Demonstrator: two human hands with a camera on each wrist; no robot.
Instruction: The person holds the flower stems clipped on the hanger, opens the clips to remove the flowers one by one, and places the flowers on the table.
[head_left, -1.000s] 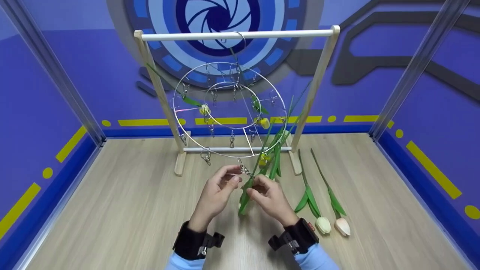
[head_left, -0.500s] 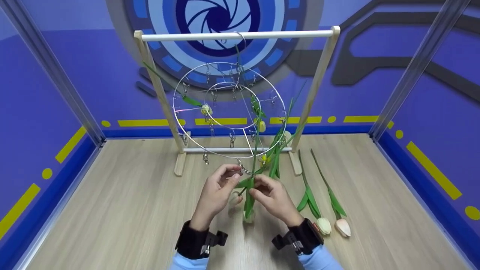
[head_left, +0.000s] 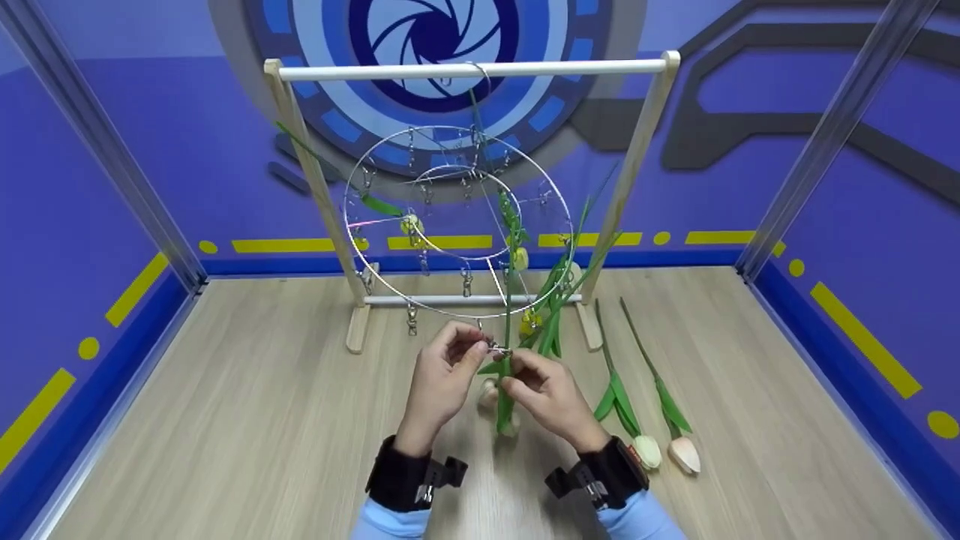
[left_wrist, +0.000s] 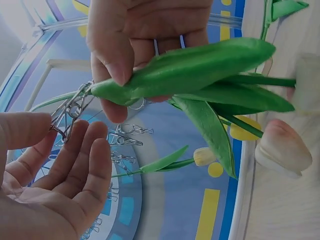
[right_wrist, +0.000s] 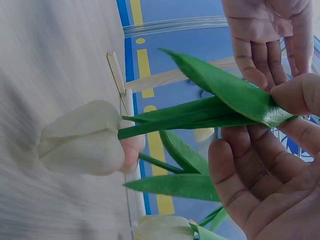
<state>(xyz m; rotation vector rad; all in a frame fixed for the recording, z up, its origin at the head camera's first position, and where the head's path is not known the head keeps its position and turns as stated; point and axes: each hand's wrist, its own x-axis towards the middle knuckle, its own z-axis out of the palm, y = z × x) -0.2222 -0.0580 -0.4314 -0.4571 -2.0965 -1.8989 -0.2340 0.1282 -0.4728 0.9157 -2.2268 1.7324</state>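
Observation:
My left hand [head_left: 442, 379] pinches a metal wire clip [left_wrist: 75, 107] between thumb and finger, below the front of a round clip hanger [head_left: 496, 281]. My right hand [head_left: 551, 390] pinches a white tulip [right_wrist: 82, 137] where its green leaf [left_wrist: 190, 67] meets the stem, bloom downward. The clip's end sits right at the stem, close above my right fingertips. A pale pink tulip [left_wrist: 282, 145] hangs bloom down just behind the held one. Further back, a tulip with a small pale yellow bloom [left_wrist: 203, 156] hangs from the hanger.
The hanger hooks over the white top bar [head_left: 570, 67] of a wooden stand [head_left: 637, 165]. More tulips hang at its right side, among them a yellow bloom [head_left: 530, 321]. On the table to the right lie a white tulip [head_left: 647, 452] and a pink tulip [head_left: 684, 454].
My left hand has shifted slightly right with the clip, closing toward the stem. The held tulip has swung from a slant to nearly upright, its stem now rising straight in front of the hanger.

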